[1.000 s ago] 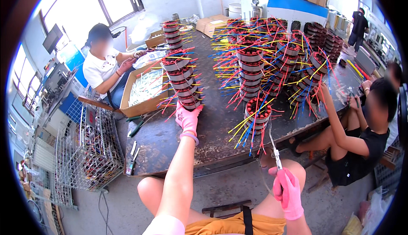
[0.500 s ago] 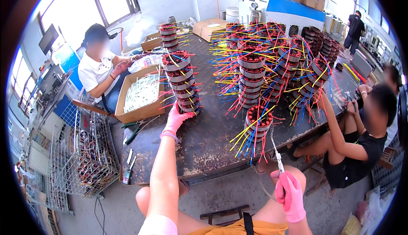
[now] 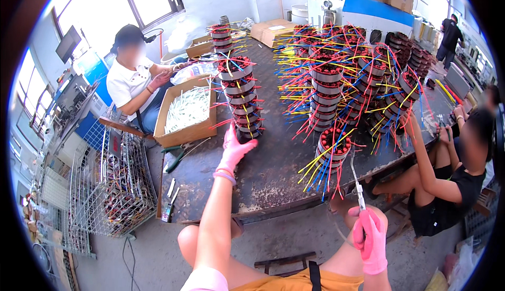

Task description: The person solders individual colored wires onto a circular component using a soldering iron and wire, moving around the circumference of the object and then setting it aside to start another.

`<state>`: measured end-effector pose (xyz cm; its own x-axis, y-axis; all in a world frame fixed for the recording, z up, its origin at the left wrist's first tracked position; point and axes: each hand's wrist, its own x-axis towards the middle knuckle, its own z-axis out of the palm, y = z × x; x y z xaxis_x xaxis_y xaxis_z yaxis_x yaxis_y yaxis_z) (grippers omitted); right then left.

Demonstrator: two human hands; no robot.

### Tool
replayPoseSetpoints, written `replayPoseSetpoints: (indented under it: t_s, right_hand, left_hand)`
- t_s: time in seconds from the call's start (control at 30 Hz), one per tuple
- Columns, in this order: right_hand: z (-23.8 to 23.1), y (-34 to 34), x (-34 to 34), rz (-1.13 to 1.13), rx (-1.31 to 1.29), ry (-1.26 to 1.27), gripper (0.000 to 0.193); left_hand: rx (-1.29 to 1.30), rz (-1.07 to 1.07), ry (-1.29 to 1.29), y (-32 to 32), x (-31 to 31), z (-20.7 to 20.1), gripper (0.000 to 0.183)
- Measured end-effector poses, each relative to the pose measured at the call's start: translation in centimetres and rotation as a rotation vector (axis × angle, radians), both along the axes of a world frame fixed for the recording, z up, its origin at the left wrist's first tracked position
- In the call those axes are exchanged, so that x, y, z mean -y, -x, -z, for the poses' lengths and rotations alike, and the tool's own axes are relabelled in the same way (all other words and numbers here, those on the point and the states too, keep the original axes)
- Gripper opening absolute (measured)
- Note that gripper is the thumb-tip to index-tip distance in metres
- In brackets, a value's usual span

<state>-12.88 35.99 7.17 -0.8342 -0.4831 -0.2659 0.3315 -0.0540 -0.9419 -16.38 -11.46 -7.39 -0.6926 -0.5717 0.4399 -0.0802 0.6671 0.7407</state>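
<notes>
My left hand (image 3: 235, 151), in a pink glove, is at the foot of a tall stack of stator cores (image 3: 243, 99) with red, blue and yellow wire leads. Its fingers lie along the lowest core's side, and its thumb is spread out to the right. In my pink-gloved right hand (image 3: 371, 233), above my right thigh, is a slim metal torch-like tool (image 3: 360, 195) with a long thin bent tip pointing up and a thin hose hanging below. Just left of that tip a single stator core (image 3: 333, 151) stands upright, its leads fanned toward the table's front.
Many wired stator stacks (image 3: 327, 91) crowd the table's right half. A cardboard box of white sleeves (image 3: 190, 109), green-handled pliers (image 3: 179, 159) and a small cutter (image 3: 170, 207) lie left. One co-worker (image 3: 134, 75) sits far left, another (image 3: 447, 180) at right. Wire cages (image 3: 118, 186) stand on the floor.
My left hand has drawn back slightly from the stack's foot, its thumb lifting away. The right hand keeps the tool much as before. The whole view has shifted a little.
</notes>
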Motion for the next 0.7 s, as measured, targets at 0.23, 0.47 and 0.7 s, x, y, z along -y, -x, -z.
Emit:
replayPoseSetpoints:
  t_s: [0.23,0.47,0.7]
  right_hand:
    - [-0.2,-0.6,-0.4,-0.01,-0.002,0.037,0.035]
    - [0.1,-0.8,-1.1,0.006,-0.015,0.028,0.036]
    - [-0.2,-0.5,-1.0,0.033,0.003,0.028,0.035]
  left_hand:
    - [-0.082,-0.573,-0.121,4.3,-6.0,-1.5,0.102]
    - [-0.058,-0.604,-0.174,5.5,-5.7,-1.2,0.095]
    - [0.024,-0.332,-0.087,4.1,-3.1,-1.8,0.091]
